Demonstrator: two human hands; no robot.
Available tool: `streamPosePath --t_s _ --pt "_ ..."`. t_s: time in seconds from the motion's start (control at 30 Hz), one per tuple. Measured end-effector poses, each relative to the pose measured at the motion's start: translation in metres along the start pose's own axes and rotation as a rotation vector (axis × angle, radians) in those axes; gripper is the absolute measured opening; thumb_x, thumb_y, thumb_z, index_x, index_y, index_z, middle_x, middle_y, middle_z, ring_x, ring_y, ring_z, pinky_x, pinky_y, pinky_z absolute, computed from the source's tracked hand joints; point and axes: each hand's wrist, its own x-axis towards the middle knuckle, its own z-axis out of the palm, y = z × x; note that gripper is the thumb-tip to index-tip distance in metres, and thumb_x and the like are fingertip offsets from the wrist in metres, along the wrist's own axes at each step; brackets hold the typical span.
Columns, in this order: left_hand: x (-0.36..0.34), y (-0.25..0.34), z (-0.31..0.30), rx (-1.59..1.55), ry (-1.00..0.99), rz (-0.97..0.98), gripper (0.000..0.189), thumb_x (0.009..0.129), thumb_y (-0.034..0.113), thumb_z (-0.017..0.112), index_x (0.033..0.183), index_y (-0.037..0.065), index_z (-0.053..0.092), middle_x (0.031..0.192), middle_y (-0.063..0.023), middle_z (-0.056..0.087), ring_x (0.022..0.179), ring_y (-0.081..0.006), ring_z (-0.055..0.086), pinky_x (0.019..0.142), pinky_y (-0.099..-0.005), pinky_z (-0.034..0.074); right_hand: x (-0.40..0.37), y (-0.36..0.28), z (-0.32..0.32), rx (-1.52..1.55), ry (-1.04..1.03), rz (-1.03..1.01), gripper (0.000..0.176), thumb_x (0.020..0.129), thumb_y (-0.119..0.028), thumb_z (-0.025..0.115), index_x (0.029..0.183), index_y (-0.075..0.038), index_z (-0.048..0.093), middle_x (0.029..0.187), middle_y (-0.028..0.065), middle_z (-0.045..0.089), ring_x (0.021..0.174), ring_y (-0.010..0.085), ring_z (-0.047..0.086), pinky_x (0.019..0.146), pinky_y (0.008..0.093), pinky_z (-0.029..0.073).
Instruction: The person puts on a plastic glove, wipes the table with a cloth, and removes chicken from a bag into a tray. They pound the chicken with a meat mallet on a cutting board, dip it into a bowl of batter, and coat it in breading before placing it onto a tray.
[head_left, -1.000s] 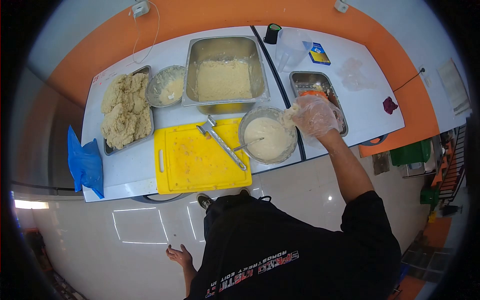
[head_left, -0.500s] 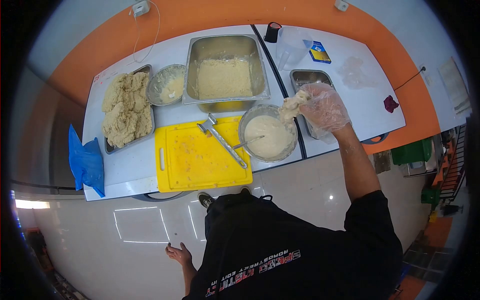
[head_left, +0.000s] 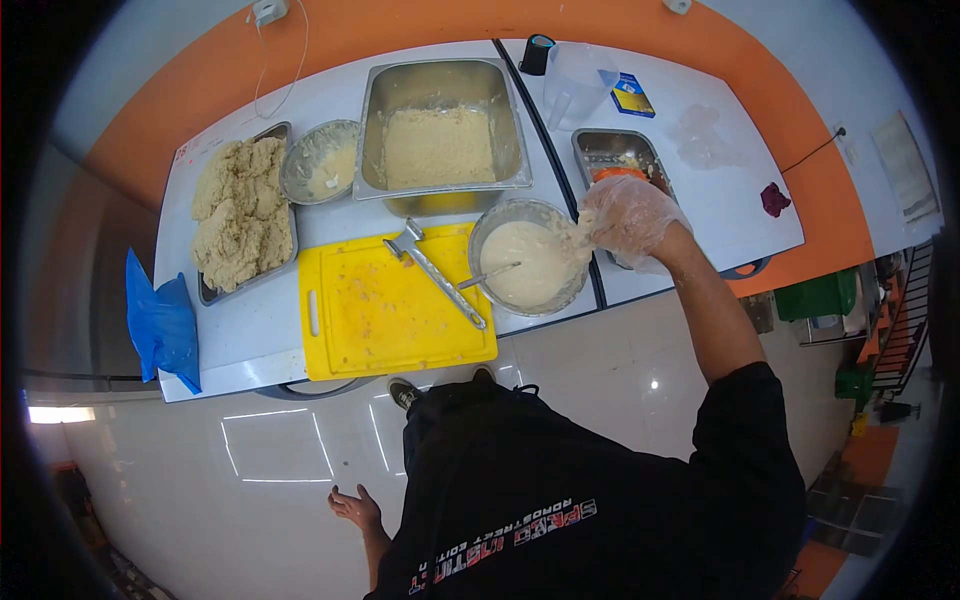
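My right hand (head_left: 638,215), in a clear plastic glove, is closed on a batter-coated piece of food (head_left: 574,238) at the right rim of a bowl of pale batter (head_left: 518,268). The glove partly hides the piece, so its kind does not show. A thin handle (head_left: 484,279) sticks out of the batter over the bowl's left side. Just behind the glove is a metal tray (head_left: 650,148) with food scraps and something orange in it. My bare left hand (head_left: 357,508) hangs low over the floor, away from the table, fingers apart and holding nothing.
A metal meat mallet (head_left: 440,278) lies on a yellow cutting board (head_left: 380,335). Behind are a deep steel pan (head_left: 376,125) of crumbly coating, a smaller bowl (head_left: 300,165) and a heaped tray (head_left: 240,215). A blue bag (head_left: 165,320) hangs at the left edge; a clear jug (head_left: 580,85) stands back right.
My right hand has lowered slightly toward the bowl's rim with the coated piece, uncovering something orange in the metal tray. My left hand stays low and open.
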Motion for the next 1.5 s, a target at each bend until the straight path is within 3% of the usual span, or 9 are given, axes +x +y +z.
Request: streamPosePath --t_s 0.27,0.67,0.77,0.93,1.07,1.2,1.3,1.43,1.5 --pt "0.003 0.000 0.000 0.002 0.013 -0.006 0.068 0.087 0.019 0.066 0.140 -0.002 0.029 0.144 -0.0298 0.024 0.134 -0.0467 0.024 0.111 -0.0580 0.021 0.004 0.003 -0.013 0.166 0.178 -0.101 0.039 0.067 -0.025 0.080 0.100 -0.006 0.071 0.104 0.0170 0.067 0.099 0.0335 0.064 0.091 0.0396 0.051" --pt "-0.002 0.005 -0.004 -0.006 0.019 -0.037 0.069 0.086 0.018 0.067 0.139 -0.003 0.029 0.142 -0.0297 0.026 0.133 -0.0469 0.025 0.111 -0.0576 0.021 0.016 0.007 0.001 0.029 0.005 0.037 0.036 0.070 -0.026 0.076 0.098 -0.003 0.071 0.100 0.0161 0.070 0.096 0.0334 0.065 0.087 0.0389 0.052" --pt "-0.001 -0.002 -0.002 -0.007 0.017 -0.031 0.070 0.085 0.017 0.067 0.139 -0.002 0.028 0.142 -0.0297 0.026 0.132 -0.0471 0.026 0.110 -0.0576 0.022 0.022 0.018 0.003 0.152 0.174 -0.047 0.035 0.072 -0.025 0.073 0.099 -0.002 0.070 0.099 0.0157 0.070 0.092 0.0293 0.066 0.085 0.0366 0.052" --pt "0.008 -0.007 -0.003 -0.004 0.046 -0.001 0.070 0.083 0.016 0.068 0.139 -0.002 0.029 0.142 -0.0303 0.026 0.132 -0.0472 0.026 0.110 -0.0577 0.022 0.046 0.015 -0.012 0.933 0.095 0.341 0.030 0.080 -0.020 0.067 0.105 -0.005 0.068 0.094 0.0017 0.068 0.084 0.0141 0.061 0.078 0.0307 0.050" --pt "0.015 -0.005 -0.011 -0.007 0.057 -0.014 0.070 0.083 0.016 0.068 0.138 -0.003 0.029 0.140 -0.0311 0.027 0.132 -0.0472 0.026 0.109 -0.0579 0.022 0.078 -0.018 -0.045 1.360 0.064 0.282 0.019 0.084 -0.017 0.064 0.099 -0.015 0.074 0.090 -0.0001 0.069 0.075 0.0080 0.053 0.067 0.0244 0.040" --pt "0.022 -0.013 -0.015 -0.020 0.083 -0.039 0.070 0.082 0.016 0.068 0.137 -0.004 0.030 0.140 -0.0311 0.028 0.131 -0.0474 0.027 0.109 -0.0580 0.022 0.129 -0.052 -0.067 1.171 0.129 0.263 0.021 0.085 -0.024 0.062 0.098 -0.011 0.073 0.077 -0.0025 0.061 0.066 0.0100 0.045 0.061 0.0270 0.037" --pt "0.028 -0.016 -0.022 -0.027 0.094 -0.075 0.070 0.082 0.016 0.069 0.137 -0.005 0.031 0.140 -0.0313 0.028 0.131 -0.0479 0.027 0.109 -0.0578 0.022 0.189 -0.054 -0.040 1.251 0.168 0.034 0.016 0.086 -0.027 0.062 0.086 -0.011 0.064 0.072 -0.0038 0.054 0.063 0.0084 0.046 0.054 0.0280 0.035" --pt "0.041 -0.015 -0.034 -0.023 0.087 -0.117 0.071 0.082 0.018 0.069 0.137 -0.005 0.030 0.139 -0.0316 0.028 0.130 -0.0487 0.027 0.109 -0.0580 0.023 0.280 -0.048 0.049 1.558 0.101 0.194 0.018 0.087 -0.028 0.062 0.086 -0.009 0.064 0.073 -0.0001 0.056 0.062 0.0120 0.048 0.052 0.0323 0.038" --pt "0.048 -0.018 -0.039 -0.019 0.119 -0.102 0.072 0.083 0.020 0.068 0.138 -0.005 0.029 0.139 -0.0317 0.028 0.129 -0.0485 0.028 0.108 -0.0581 0.023 0.307 -0.033 0.099 1.145 -0.033 0.217 0.025 0.089 -0.030 0.062 0.091 -0.007 0.067 0.076 0.0055 0.059 0.067 0.0175 0.055 0.055 0.0364 0.043"
